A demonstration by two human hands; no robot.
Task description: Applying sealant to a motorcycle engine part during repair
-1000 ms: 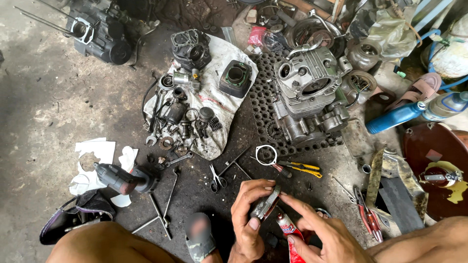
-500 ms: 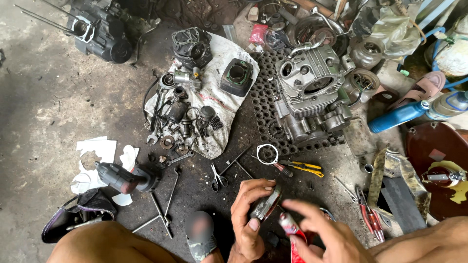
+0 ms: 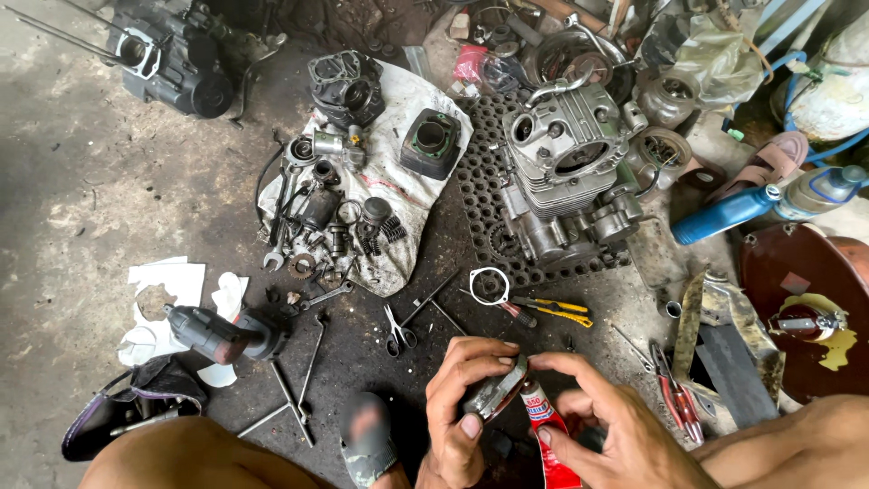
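While the left hand (image 3: 466, 407) grips a small grey metal part (image 3: 495, 394), the right hand (image 3: 615, 426) squeezes a red sealant tube (image 3: 546, 426), its nozzle touching that part. Just beyond lie scissors (image 3: 396, 333), a ring gasket (image 3: 489, 285) and the engine block (image 3: 570, 181) on the floor (image 3: 81, 181).

Engine block (image 3: 566, 181) sitting on mat (image 3: 484, 195) — parts cloth (image 3: 398, 181) lying left; scissors (image 3: 396, 333), apparently pliers (image 3: 554, 311), lying in front.
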